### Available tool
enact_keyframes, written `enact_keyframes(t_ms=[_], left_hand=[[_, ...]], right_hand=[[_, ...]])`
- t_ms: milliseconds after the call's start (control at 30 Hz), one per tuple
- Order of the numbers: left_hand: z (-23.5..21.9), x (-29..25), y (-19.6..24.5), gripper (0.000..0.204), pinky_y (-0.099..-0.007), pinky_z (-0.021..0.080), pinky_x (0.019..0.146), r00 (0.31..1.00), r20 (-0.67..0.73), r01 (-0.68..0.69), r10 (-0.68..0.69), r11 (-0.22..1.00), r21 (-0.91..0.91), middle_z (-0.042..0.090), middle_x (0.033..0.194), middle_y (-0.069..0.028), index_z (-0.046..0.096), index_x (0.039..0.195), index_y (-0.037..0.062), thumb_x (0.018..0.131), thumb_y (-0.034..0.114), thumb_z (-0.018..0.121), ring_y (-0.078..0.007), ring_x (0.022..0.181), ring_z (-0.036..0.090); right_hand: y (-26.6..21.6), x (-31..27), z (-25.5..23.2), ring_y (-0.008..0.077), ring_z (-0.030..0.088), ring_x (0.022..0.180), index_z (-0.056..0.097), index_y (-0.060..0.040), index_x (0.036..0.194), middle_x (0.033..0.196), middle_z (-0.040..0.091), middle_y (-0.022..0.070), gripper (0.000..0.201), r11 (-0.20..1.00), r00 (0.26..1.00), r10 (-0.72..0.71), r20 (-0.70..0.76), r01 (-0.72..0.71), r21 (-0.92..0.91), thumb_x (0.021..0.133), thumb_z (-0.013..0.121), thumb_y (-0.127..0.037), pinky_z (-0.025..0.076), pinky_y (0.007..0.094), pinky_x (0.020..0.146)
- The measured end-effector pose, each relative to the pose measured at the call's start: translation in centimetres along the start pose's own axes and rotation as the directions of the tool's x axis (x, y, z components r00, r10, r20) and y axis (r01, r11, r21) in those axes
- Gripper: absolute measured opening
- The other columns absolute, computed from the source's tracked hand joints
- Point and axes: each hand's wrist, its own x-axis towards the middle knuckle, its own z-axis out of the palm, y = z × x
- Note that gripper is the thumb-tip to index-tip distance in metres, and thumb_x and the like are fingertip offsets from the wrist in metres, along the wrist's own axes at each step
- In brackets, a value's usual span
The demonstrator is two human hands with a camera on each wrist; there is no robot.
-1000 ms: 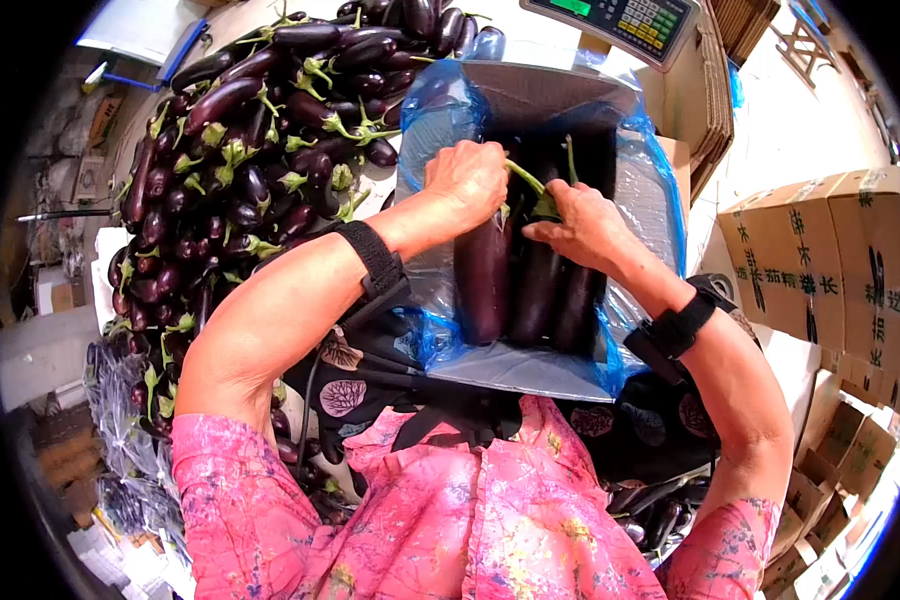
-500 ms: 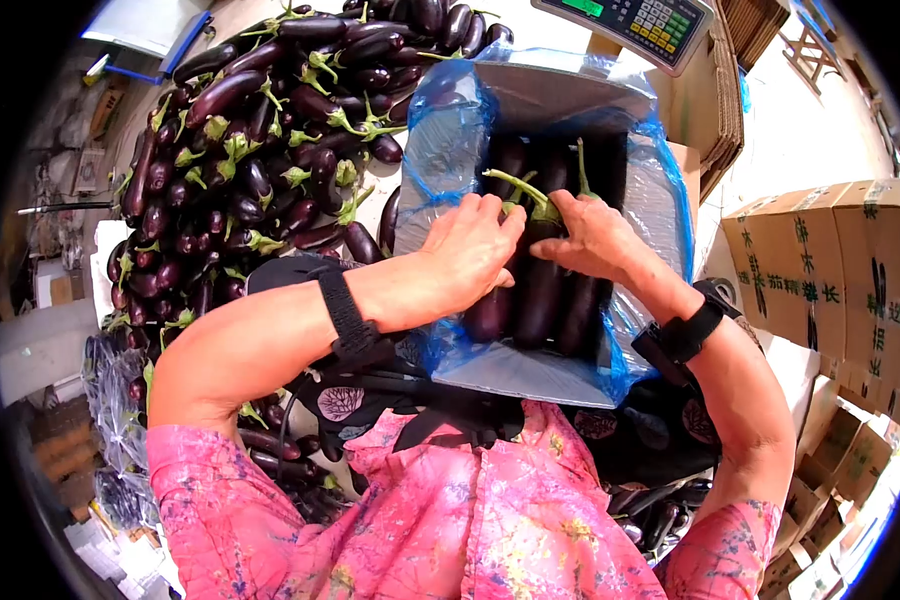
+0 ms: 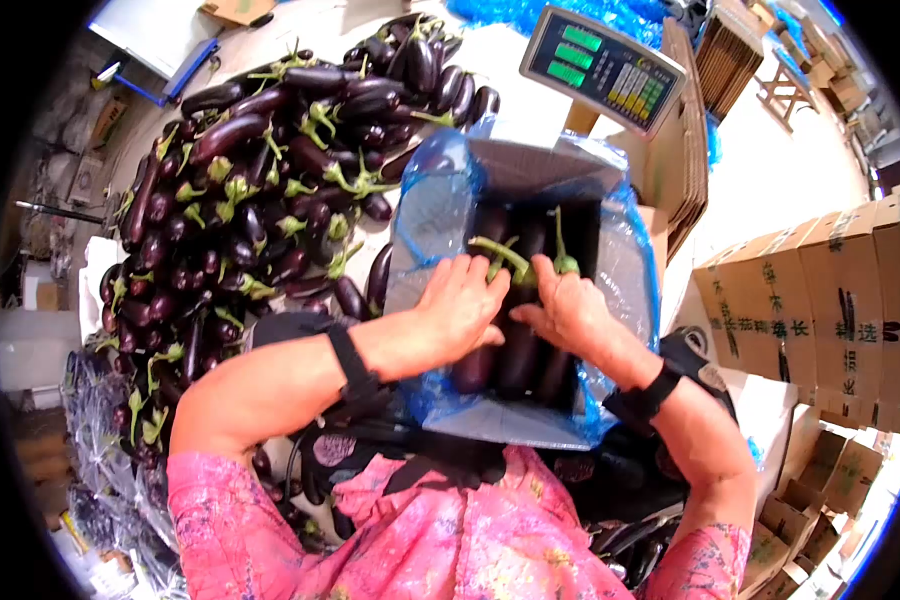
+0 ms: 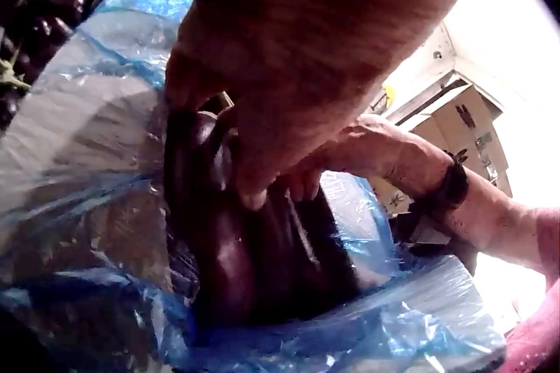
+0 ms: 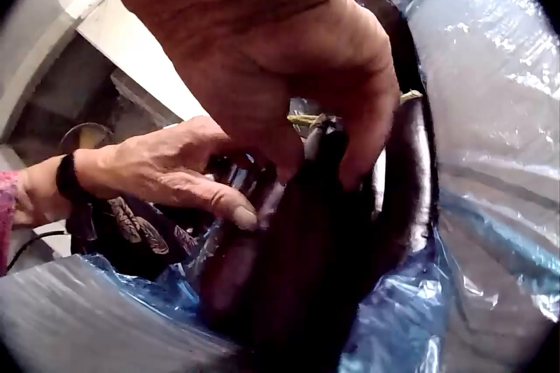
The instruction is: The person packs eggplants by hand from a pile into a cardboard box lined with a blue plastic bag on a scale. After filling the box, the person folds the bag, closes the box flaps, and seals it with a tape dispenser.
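- While I watch from afar through the head view, three dark purple eggplants lie side by side, lengthwise, in a box [image 3: 510,425] draped in blue plastic [image 3: 433,185], its flaps spread outward. The left hand [image 3: 455,310] holds the left eggplant [image 3: 473,372], fingers over its stem end and thumb nearer the body. The right hand [image 3: 575,315], thumb and fingers bent, pinches the middle eggplant [image 3: 518,360] near its top. The right eggplant [image 3: 557,380] lies alongside (its green stem points away from the body).
- Around the box, same view, I note a large eggplant pile [image 3: 245,215] to the left, a scale [image 3: 605,70] with lit green displays beyond the far flap, flattened cardboard [image 3: 675,160] beside it, and printed cartons [image 3: 800,300] to the right.
- Left wrist view: I see the left hand from above, in shadow, its fingers and thumb on opposite sides of the left eggplant's upper end; fingertips of the right hand show just beside that thumb.
- Right wrist view: I find the right hand's thumb and fingers straddling the neck of the middle eggplant (its lower body is too dark for detail). The left thumb rests on the left eggplant; the right eggplant lies near the plastic-covered flap.
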Motion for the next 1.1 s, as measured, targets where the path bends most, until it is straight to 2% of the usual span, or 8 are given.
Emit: enact_keyframes(t_ms=[33,100,167,233,367,700,967,1100], left_hand=[[-0.8,-0.1,0.2,0.079,-0.0502,0.044,0.086,0.999,0.049,0.020,-0.018,0.998,-0.051,0.054,0.118,-0.0203,0.052,0.132,0.0033,0.071,0.041,0.083,-0.0377,0.105,0.053],[-2.4,-0.7,0.4,0.071,-0.0490,0.044,0.088,0.995,-0.090,-0.046,0.036,0.993,-0.110,0.056,0.121,-0.0183,0.053,0.131,0.0031,0.076,0.040,0.080,-0.0360,0.107,0.054],[-4.0,-1.1,0.1,0.064,-0.0462,0.045,0.089,0.994,-0.102,-0.071,0.049,0.973,-0.221,0.061,0.115,-0.0161,0.055,0.129,0.0026,0.081,0.039,0.076,-0.0344,0.103,0.057],[-5.2,-1.5,-0.6,0.054,-0.0443,0.046,0.085,0.990,-0.122,-0.099,0.067,0.958,-0.270,0.063,0.100,-0.0158,0.057,0.126,0.0019,0.085,0.033,0.074,-0.0352,0.094,0.059],[-7.1,-1.7,-2.2,0.047,-0.0445,0.047,0.081,0.994,-0.083,-0.092,0.069,0.945,-0.315,0.062,0.093,-0.0162,0.059,0.123,0.0016,0.086,0.029,0.073,-0.0359,0.089,0.059],[-9.5,1.1,-4.3,0.042,-0.0415,0.051,0.081,0.994,-0.102,-0.031,-0.027,0.850,-0.526,0.069,0.097,-0.0151,0.063,0.120,0.0019,0.084,0.020,0.074,-0.0340,0.090,0.066],[-9.8,3.7,-7.9,0.042,-0.0362,0.053,0.089,0.973,-0.110,0.117,-0.204,0.843,-0.526,0.067,0.111,-0.0163,0.064,0.121,-0.0001,0.082,0.015,0.073,-0.0282,0.104,0.066],[-10.0,4.8,-10.6,0.050,-0.0362,0.051,0.094,0.939,-0.016,0.253,-0.345,0.720,-0.647,0.063,0.121,-0.0123,0.061,0.127,0.0013,0.082,0.015,0.075,-0.0231,0.114,0.062]], right_hand=[[-0.4,-0.7,-0.6,0.0490,0.067,0.084,0.047,-0.0002,0.115,0.084,0.067,0.0293,0.056,1.000,0.999,-0.017,-0.039,0.016,-0.006,0.083,0.077,-0.035,0.054,0.0558,0.073],[0.1,-1.1,-1.5,0.0484,0.066,0.085,0.048,-0.0010,0.125,0.083,0.068,0.0275,0.059,0.999,0.998,-0.012,-0.063,0.015,0.036,0.087,0.072,-0.039,0.052,0.0558,0.071],[0.1,-1.7,-4.8,0.0463,0.066,0.084,0.055,-0.0014,0.121,0.087,0.068,0.0264,0.053,0.990,0.998,0.036,-0.043,-0.030,0.135,0.088,0.071,-0.040,0.052,0.0548,0.072],[1.8,-1.6,-6.0,0.0401,0.068,0.077,0.060,-0.0019,0.119,0.088,0.069,0.0226,0.044,0.974,0.956,-0.025,-0.293,0.090,0.210,0.089,0.070,-0.033,0.054,0.0483,0.072],[4.5,-0.9,-8.5,0.0243,0.066,0.071,0.059,0.0006,0.125,0.109,0.065,0.0184,0.047,0.973,0.869,0.062,-0.491,0.057,0.224,0.089,0.072,-0.026,0.054,0.0366,0.071],[6.6,-0.4,-9.7,0.0190,0.064,0.070,0.052,0.0031,0.137,0.121,0.062,0.0215,0.068,0.956,0.890,0.156,-0.429,-0.026,0.292,0.085,0.077,-0.033,0.054,0.0338,0.070],[6.2,0.9,-9.7,0.0171,0.060,0.066,0.050,0.0031,0.138,0.117,0.063,0.0205,0.070,0.923,0.899,0.204,-0.388,-0.045,0.381,0.083,0.078,-0.028,0.052,0.0323,0.067],[6.6,1.4,-9.4,0.0168,0.060,0.065,0.049,0.0028,0.139,0.118,0.063,0.0209,0.071,0.915,0.904,0.212,-0.372,-0.050,0.400,0.083,0.078,-0.027,0.052,0.0323,0.065]])
